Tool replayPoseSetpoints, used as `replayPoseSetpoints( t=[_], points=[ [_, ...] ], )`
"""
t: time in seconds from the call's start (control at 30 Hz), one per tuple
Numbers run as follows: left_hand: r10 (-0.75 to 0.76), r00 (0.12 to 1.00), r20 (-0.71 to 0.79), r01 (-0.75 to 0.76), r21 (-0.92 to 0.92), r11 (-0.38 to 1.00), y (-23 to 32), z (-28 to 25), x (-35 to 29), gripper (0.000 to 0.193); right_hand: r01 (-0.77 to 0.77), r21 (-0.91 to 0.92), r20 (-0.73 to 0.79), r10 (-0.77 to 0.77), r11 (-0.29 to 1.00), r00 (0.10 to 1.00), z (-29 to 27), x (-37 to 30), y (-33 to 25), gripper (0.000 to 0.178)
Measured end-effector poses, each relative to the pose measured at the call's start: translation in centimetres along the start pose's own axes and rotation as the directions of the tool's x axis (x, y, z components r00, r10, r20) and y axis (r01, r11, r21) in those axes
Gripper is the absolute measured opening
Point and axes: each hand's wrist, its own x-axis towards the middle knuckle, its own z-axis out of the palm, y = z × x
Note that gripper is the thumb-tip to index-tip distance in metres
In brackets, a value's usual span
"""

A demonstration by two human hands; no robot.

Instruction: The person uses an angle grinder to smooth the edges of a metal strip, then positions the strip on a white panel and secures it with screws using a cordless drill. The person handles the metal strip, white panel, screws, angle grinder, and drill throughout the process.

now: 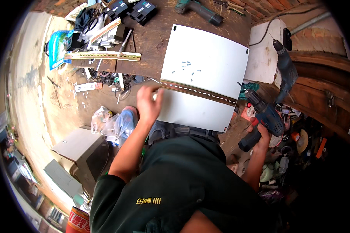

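My right hand (263, 138) is wrapped round the handle of a dark blue cordless drill (269, 119), whose bit points up and left beside the panel's right edge. A white metal panel (198, 110) lies partly on the table and reaches toward my waist. Across it runs a slotted metal rail (198, 91). Several small screws (188, 64) are scattered on the panel beyond the rail. By the panel's left edge, near the rail's end, my left hand (148, 105) has its fingers curled toward the thumb. A small pale spot shows between them; what it is I cannot make out.
Another drill (286, 70) stands to the right by a white block (265, 50). A green power tool (200, 11) and black battery cases (142, 11) lie at the back of the wooden table (151, 58). A loose rail (105, 56) lies left. Cluttered tools fill the lower right.
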Motion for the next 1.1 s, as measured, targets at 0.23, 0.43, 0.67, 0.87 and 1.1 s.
replayPoseSetpoints(
  t=[0.23,0.43,0.67,0.87,1.1],
  points=[
    [-0.147,0.825,0.545,-0.03,0.302,0.953,7.9,6.9,7.5,0.027,0.026,0.078,-0.001,-0.026,0.997,1.0,-2.1,-3.3,0.2,0.053],
    [-0.233,0.795,0.56,0.006,0.377,0.926,8.3,9.1,7.8,0.023,0.056,0.017,-0.041,-0.056,0.998,0.998,-2.3,-5.6,-0.7,0.06],
    [-0.055,0.833,0.55,0.081,-0.023,0.996,9.4,7.2,6.4,0.025,-0.046,0.0,-0.042,0.046,0.999,0.998,-1.7,-6.8,-0.4,0.062],
    [-0.178,0.382,0.907,0.915,-0.398,-0.064,12.5,5.9,2.0,0.018,-0.15,-0.027,-0.024,0.15,0.988,0.988,1.2,-8.0,1.1,0.058],
    [-0.126,0.36,0.925,0.842,-0.38,-0.384,14.2,6.0,-0.3,0.019,-0.107,-0.155,0.002,0.108,0.982,0.994,2.6,-7.9,1.8,0.048]
  ],
)
